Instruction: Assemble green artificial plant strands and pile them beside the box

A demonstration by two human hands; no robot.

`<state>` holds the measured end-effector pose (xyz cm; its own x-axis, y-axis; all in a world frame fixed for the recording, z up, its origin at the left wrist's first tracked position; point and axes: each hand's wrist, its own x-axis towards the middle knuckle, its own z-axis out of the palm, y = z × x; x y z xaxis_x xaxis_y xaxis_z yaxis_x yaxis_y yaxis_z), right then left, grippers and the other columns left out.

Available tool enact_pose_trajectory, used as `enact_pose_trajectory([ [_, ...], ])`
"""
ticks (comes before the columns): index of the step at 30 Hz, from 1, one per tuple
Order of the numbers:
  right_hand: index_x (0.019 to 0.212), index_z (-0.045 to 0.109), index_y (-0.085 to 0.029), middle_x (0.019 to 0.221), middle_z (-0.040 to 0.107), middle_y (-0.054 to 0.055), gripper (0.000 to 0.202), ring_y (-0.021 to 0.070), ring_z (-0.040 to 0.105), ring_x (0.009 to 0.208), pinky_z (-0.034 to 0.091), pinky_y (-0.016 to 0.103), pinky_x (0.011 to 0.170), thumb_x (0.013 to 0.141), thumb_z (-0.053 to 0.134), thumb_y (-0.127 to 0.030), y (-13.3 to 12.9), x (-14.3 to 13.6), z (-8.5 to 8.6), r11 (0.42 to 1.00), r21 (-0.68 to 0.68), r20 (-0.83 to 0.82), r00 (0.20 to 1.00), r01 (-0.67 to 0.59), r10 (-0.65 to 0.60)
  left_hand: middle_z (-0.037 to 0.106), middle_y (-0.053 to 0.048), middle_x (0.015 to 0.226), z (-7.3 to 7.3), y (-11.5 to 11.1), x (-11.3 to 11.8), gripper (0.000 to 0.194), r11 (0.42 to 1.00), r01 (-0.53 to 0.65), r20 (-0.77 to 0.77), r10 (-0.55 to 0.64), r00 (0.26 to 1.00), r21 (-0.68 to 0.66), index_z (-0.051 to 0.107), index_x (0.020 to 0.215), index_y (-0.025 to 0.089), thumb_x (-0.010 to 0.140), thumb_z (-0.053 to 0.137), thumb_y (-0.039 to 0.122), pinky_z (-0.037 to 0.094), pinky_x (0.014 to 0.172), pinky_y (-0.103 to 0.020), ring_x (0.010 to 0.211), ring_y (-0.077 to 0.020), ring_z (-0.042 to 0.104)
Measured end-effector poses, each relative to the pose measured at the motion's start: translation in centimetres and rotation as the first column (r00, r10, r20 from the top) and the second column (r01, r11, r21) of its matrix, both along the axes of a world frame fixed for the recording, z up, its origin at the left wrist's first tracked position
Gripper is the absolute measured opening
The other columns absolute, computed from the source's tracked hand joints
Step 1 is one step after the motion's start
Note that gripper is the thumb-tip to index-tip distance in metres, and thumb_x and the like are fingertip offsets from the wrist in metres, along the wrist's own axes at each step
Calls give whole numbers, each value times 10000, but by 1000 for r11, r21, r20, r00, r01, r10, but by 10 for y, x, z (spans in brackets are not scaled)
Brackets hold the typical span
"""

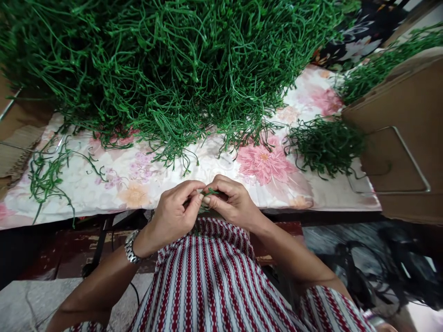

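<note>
My left hand and my right hand meet just off the table's near edge, thumbs and fingertips pinched together. Between them is a small green plastic-looking plant stem, mostly hidden by the fingers. Beyond my hands rises a big heap of similar thin, branching green stems, its loose ends trailing towards me. A smaller bunch of stems lies to the right, and a few scattered stems lie at the left.
A floral cloth covers the table. Cardboard with a bent metal wire stands at the right, and more cardboard at the left. More green stems lie behind the right cardboard. Dark cables are below right.
</note>
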<state>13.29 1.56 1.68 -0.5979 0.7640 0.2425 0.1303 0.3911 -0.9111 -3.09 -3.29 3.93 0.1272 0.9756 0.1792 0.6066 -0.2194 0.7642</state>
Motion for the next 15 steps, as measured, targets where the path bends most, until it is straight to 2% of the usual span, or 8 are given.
enact_pose_trajectory([
  [3, 811, 562, -135, 716, 495, 2, 113, 106, 487, 678, 374, 224, 612, 874, 518, -218, 1, 0, 0, 999, 49, 31, 999, -23, 21, 600, -22, 765, 2, 1, -1, 140, 998, 56, -140, -50, 989, 32, 571, 841, 158, 842, 439, 111, 413, 645, -246, 707, -123, 553],
  [6, 780, 515, -141, 694, 462, 0, 125, 110, 452, 645, 349, 229, 584, 881, 466, -195, 3, 7, 7, 973, 161, 145, 979, -165, 142, 517, -4, 654, 8, 1, -8, 183, 973, 231, -237, -224, 945, 2, 535, 712, 155, 838, 418, 92, 343, 567, -261, 608, -114, 472],
  [9, 735, 504, -155, 665, 434, -2, 154, 120, 420, 627, 338, 246, 581, 868, 427, -145, 9, 19, 19, 849, 243, 303, 868, -469, 393, 450, 11, 584, 17, 2, -19, 235, 864, 502, -259, -493, 830, -34, 490, 615, 157, 806, 412, 46, 267, 517, -278, 539, -105, 384],
  [10, 732, 505, -159, 663, 436, -1, 166, 122, 420, 629, 342, 249, 586, 869, 415, -133, 11, 23, 23, 807, 239, 334, 826, -540, 454, 444, 13, 574, 19, 3, -21, 243, 832, 552, -240, -546, 803, -45, 495, 609, 155, 805, 410, 39, 260, 512, -277, 531, -103, 376],
  [11, 744, 509, -162, 670, 445, 2, 170, 124, 427, 637, 350, 250, 593, 877, 408, -132, 14, 27, 26, 789, 226, 344, 805, -571, 484, 454, 13, 575, 21, 4, -22, 244, 824, 564, -196, -563, 803, -58, 516, 622, 152, 813, 411, 43, 271, 512, -268, 533, -99, 387],
  [12, 764, 511, -164, 682, 456, 7, 168, 126, 438, 652, 362, 251, 604, 891, 402, -145, 17, 29, 28, 807, 216, 330, 819, -550, 470, 482, 11, 590, 21, 6, -23, 235, 843, 532, -128, -537, 834, -74, 545, 655, 148, 830, 416, 60, 295, 520, -253, 547, -95, 417],
  [13, 790, 507, -165, 709, 474, 16, 165, 130, 454, 678, 378, 255, 624, 909, 393, -169, 20, 31, 29, 853, 210, 291, 864, -477, 411, 518, 7, 614, 21, 8, -22, 218, 879, 467, -47, -473, 880, -97, 575, 699, 146, 849, 427, 89, 326, 534, -236, 567, -92, 452],
  [15, 845, 487, -167, 832, 521, 58, 160, 149, 495, 792, 413, 285, 707, 936, 372, -232, 24, 29, 28, 941, 191, 174, 953, -279, 247, 585, 0, 672, 18, 14, -18, 173, 933, 318, 108, -303, 947, -167, 611, 775, 148, 865, 464, 158, 382, 568, -211, 613, -91, 511],
])
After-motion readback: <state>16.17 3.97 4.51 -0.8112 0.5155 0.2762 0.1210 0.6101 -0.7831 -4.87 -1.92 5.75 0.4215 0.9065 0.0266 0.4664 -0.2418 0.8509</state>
